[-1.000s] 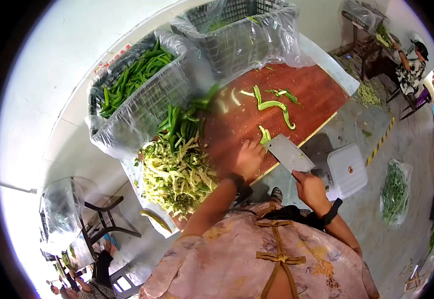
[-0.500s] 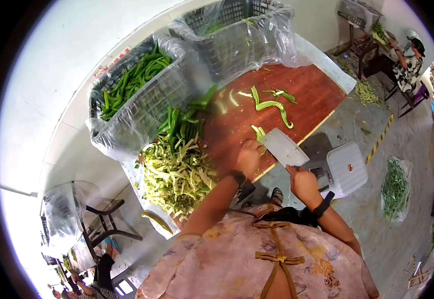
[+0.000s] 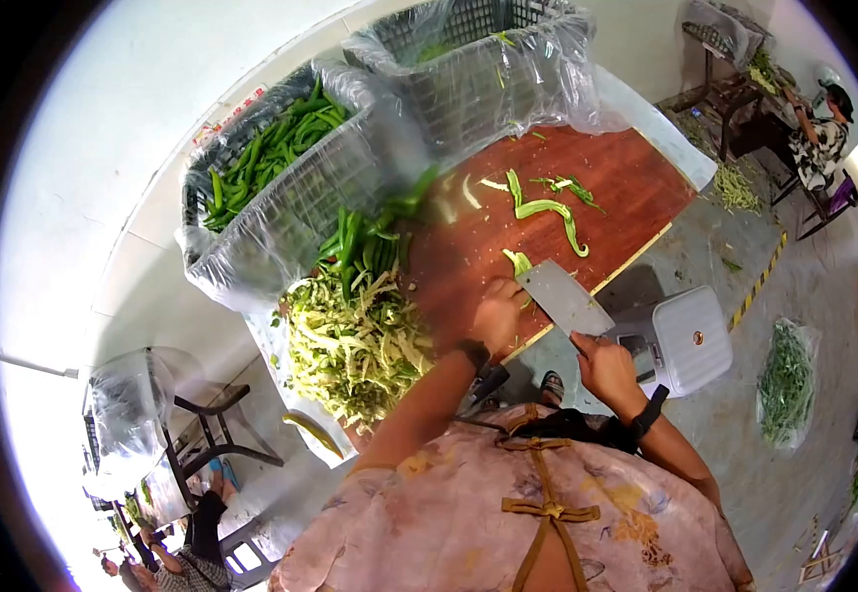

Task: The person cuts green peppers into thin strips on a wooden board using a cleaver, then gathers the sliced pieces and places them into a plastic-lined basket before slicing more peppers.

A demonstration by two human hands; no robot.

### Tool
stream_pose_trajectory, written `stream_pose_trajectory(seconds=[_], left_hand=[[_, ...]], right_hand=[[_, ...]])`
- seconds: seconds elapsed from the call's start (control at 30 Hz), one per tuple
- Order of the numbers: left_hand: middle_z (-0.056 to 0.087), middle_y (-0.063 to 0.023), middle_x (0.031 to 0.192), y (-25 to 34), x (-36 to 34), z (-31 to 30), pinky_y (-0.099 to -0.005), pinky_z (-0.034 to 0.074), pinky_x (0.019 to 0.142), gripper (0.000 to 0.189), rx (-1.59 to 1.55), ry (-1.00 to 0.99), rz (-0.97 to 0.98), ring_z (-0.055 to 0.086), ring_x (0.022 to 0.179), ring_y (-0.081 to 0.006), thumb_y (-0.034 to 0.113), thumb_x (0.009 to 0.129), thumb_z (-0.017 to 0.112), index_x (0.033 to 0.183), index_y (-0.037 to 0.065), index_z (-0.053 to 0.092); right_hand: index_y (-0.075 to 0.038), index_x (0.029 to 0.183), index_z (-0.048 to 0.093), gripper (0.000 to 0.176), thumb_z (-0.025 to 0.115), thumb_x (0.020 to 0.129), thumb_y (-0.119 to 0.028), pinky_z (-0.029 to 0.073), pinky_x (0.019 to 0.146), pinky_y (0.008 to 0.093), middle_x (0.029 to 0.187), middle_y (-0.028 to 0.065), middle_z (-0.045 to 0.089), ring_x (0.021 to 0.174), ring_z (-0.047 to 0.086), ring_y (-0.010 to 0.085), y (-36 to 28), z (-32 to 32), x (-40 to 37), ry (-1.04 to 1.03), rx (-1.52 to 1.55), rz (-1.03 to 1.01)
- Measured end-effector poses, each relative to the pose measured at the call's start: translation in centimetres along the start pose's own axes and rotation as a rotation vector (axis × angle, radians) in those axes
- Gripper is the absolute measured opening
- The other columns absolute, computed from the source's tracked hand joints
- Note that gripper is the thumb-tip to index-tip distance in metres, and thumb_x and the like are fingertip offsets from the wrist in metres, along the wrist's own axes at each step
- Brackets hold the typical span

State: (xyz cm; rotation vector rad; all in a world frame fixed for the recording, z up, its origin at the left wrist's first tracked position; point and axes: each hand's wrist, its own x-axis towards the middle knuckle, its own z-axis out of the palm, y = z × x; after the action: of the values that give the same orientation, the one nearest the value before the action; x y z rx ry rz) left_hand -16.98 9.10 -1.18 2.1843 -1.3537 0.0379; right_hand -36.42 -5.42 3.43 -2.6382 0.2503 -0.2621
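Note:
My right hand (image 3: pixel 608 373) is wrapped round the handle of a cleaver (image 3: pixel 565 299), whose wide blade lies over the front edge of the red-brown board (image 3: pixel 459 259). Close to the blade's left end, my left hand (image 3: pixel 498 314) presses a green pepper piece (image 3: pixel 518 262) on the board with bent fingers. Beyond the blade rests a long, curled pepper strip (image 3: pixel 554 208), with small green scraps (image 3: pixel 579 189) near it. Whole green peppers (image 3: pixel 355 245) lie left of my left hand, behind a large heap of cut pale-green pieces (image 3: pixel 355 345).
Two plastic-lined crates stand at the back; the left crate (image 3: pixel 281 202) holds green peppers, the right crate (image 3: pixel 508 94) a few bits. A lidded grey bin (image 3: pixel 693 340) stands right of the board. A bag of greens (image 3: pixel 784 383) lies on the floor. Other people sit at far right and lower left.
The view has shifted slightly. Both hands stay in nearly the same place, the left on the pepper piece and the right on the cleaver, whose blade is tilted a little differently.

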Motion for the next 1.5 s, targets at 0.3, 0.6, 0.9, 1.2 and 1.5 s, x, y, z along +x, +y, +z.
stream_pose_trajectory(seconds=[0.3,0.6,0.9,1.2,1.5], left_hand=[[0.059,-0.0079,0.11,-0.3,0.2,0.3,-0.036,0.043,0.091,0.041,-0.065,0.015,0.01,0.05,0.105,-0.0293,0.003,0.065,0.056,0.105,0.009,0.065],[0.059,-0.01,0.104,-0.1,0.0,0.5,-0.0357,0.042,0.091,0.034,-0.144,-0.022,-0.135,0.05,0.104,-0.0304,0.007,0.069,0.054,0.102,0.006,0.066],[0.058,-0.0125,0.097,0.8,-0.2,-0.2,-0.0412,0.035,0.097,0.025,0.066,0.132,0.026,0.051,0.101,-0.0305,0.011,0.071,0.054,0.092,0.003,0.066],[0.056,-0.0117,0.092,0.5,0.3,1.2,-0.0423,0.043,0.085,0.02,0.103,0.123,0.027,0.051,0.096,-0.0309,0.012,0.073,0.057,0.088,0.003,0.063],[0.057,-0.0141,0.087,-1.6,0.6,2.6,-0.0392,0.047,0.071,0.015,0.128,0.069,-0.085,0.055,0.082,-0.0294,0.015,0.084,0.05,0.087,0.004,0.06]], right_hand=[[-0.008,0.113,0.061,0.035,0.051,0.079,-0.011,0.047,0.055,0.0457,0.077,0.0225,0.06,0.06,0.059,0.0365,-0.4,1.5,4.2,-0.063,-0.156,-0.046],[-0.007,0.111,0.061,0.034,0.054,0.078,-0.012,0.047,0.058,0.0456,0.074,0.0218,0.06,0.063,0.06,0.0364,-0.6,2.8,8.9,-0.011,-0.11,-0.096],[-0.009,0.112,0.06,0.034,0.055,0.078,-0.013,0.048,0.06,0.0479,0.079,0.0231,0.061,0.067,0.059,0.0391,1.1,-1.2,5.1,0.021,-0.041,-0.055],[-0.009,0.109,0.061,0.032,0.054,0.077,-0.01,0.048,0.061,0.0461,0.081,0.0204,0.062,0.069,0.06,0.0377,1.5,0.7,5.7,-0.051,-0.088,-0.058],[-0.009,0.112,0.059,0.034,0.058,0.077,-0.01,0.048,0.062,0.0467,0.083,0.0202,0.063,0.07,0.06,0.039,2.9,-1.9,1.8,-0.024,-0.004,-0.019]])
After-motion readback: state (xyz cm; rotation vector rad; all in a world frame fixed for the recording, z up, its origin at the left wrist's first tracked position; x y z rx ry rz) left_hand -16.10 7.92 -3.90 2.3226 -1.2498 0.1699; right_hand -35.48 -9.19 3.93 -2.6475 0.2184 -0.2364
